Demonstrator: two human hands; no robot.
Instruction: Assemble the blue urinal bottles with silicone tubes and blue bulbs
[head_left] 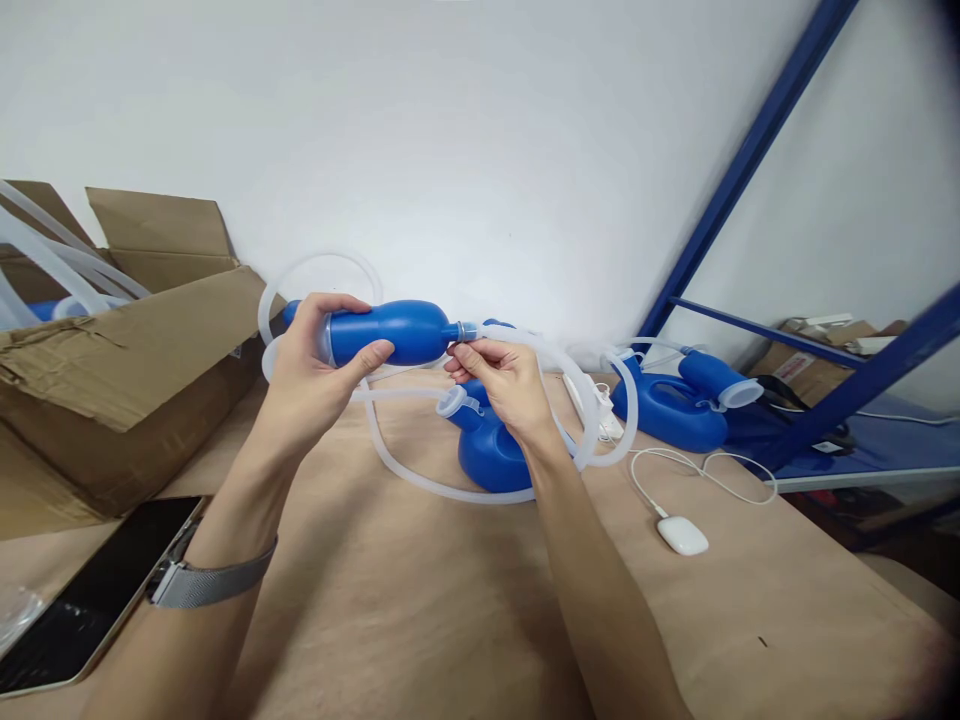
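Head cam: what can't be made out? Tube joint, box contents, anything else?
Head view:
Joint where the clear tubing meets the blue plastic bulb: partly hidden by the right hand.
Contents of the cardboard box: largely hidden by its flaps.
Label on the far carton: too small to read.
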